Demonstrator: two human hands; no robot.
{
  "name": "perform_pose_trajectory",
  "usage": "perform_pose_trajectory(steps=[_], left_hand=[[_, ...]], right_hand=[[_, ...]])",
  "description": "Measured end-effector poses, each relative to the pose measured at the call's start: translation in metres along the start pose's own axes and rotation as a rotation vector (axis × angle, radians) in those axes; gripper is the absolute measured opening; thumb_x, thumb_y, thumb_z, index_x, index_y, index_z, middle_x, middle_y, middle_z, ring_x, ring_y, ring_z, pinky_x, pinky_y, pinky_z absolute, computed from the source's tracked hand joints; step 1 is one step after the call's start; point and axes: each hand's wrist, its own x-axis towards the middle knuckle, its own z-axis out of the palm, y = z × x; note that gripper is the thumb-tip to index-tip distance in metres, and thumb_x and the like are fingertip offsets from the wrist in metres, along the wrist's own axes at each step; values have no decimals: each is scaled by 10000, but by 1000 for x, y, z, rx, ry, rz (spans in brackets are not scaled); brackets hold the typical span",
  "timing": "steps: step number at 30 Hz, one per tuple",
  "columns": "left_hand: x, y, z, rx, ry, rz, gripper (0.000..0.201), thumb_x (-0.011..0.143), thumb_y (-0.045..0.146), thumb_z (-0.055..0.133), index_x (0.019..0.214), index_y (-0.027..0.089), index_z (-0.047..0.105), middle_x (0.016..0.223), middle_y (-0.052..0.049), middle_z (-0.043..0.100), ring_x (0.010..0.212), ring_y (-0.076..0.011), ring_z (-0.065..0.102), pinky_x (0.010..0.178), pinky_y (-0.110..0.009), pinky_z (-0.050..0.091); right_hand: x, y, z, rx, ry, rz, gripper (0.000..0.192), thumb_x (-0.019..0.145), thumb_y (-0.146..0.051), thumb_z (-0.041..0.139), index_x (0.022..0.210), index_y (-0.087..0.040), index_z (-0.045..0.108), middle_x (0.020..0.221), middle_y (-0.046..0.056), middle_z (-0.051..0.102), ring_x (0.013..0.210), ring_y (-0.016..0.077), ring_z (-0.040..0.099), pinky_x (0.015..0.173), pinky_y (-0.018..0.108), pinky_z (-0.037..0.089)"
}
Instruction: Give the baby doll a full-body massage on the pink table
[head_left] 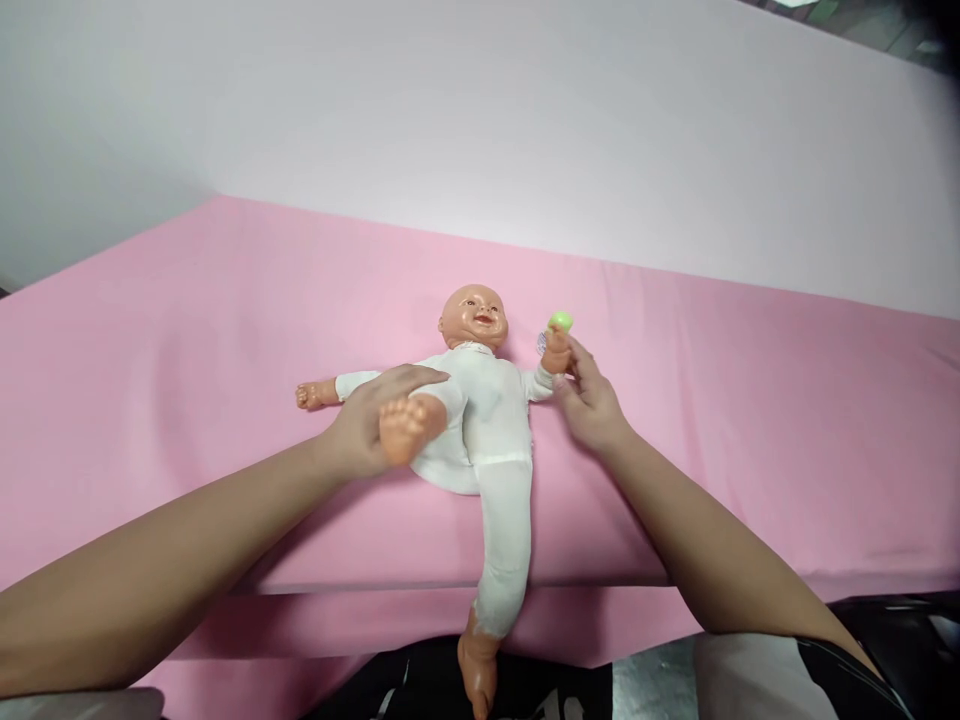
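Observation:
A baby doll (pixel 495 400) with a white cloth body and hard plastic head, hands and feet lies on its back on the pink-covered table. My left hand (pixel 367 420) is around its raised, bent leg, whose bare foot (pixel 405 428) points toward me. My right hand (pixel 592 400) grips the doll's small hand (pixel 556 354) between thumb and fingers, holding that arm up. A light green rounded thing (pixel 560 321) shows just above the doll's hand, with a small patterned piece beside it; I cannot make out what they are. The doll's other leg hangs over the table edge.
The pink cloth (pixel 187 380) covers the table and drops over its front edge. A pale wall (pixel 480 120) rises behind the table. My dark-clothed lap (pixel 427 680) is close under the front edge, and a black shiny object (pixel 900 640) is at the lower right.

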Motion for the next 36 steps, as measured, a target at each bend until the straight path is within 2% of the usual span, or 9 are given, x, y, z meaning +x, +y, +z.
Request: perform_pose_trajectory(steps=[6,10,14,19,22,24,28,32,36], left_hand=[[-8,19,1,109,14,325,530,951,336,694,1475,295,630,1402,-126,747,1284,-324,739,1103,-496,624],[-12,26,5,189,-91,423,612,918,278,642,1528,287,593,1391,-127,754,1227,-305,763,1036,-463,654],[-9,29,7,169,-152,467,677,892,282,664,1559,296,553,1350,-132,754,1183,-306,766,1005,-457,651],[-5,28,0,186,-260,346,646,892,327,724,1525,276,605,1297,-147,699,1177,-326,719,1004,-462,620],[-4,21,-9,282,-341,190,629,885,329,744,1506,292,651,1234,-128,691,1095,-317,723,949,-430,605],[-2,14,-16,324,-387,86,662,886,310,735,1542,311,641,1206,-112,705,1057,-307,731,926,-401,590],[3,3,-29,235,-445,-47,791,918,348,721,1678,315,506,1227,-81,765,1043,-276,753,924,-343,565],[7,-6,-37,122,-470,-114,779,957,357,676,1707,307,470,1103,-30,798,878,-210,741,813,-284,541],[6,-15,-33,269,-382,-255,710,1043,468,573,1712,257,471,1151,-73,801,931,-255,755,853,-334,553]], right_hand=[[8,50,-21,3,263,296,963,1013,-589,678,1778,-272,186,1647,199,568,1513,330,606,1261,601,499],[12,57,-29,-151,223,396,987,940,-535,759,1759,-273,276,1645,233,552,1342,367,726,1218,629,533],[13,46,-27,-314,122,414,871,956,-495,707,1717,-212,391,1691,252,496,1360,407,703,1219,672,520],[5,20,-15,-528,142,48,752,945,-401,687,1641,-190,497,1663,193,554,1588,464,455,1317,753,347],[-8,-7,0,-484,43,-218,607,978,-334,645,1577,-268,568,1523,150,674,1430,408,612,1231,672,495],[-18,-24,9,-364,-120,-368,496,1007,-277,595,1500,-304,634,1337,113,754,1253,335,716,1106,557,610],[-29,-44,20,-203,-363,-564,412,1052,-325,553,1447,-285,667,1253,110,747,1092,276,750,960,470,658],[-29,-40,27,-138,-453,-612,698,1048,-665,585,1597,-237,538,1392,177,671,1262,330,692,1089,529,605],[-32,-30,36,-148,-473,-638,987,928,-827,681,1665,-209,461,1569,237,541,1418,377,593,1185,562,533]])
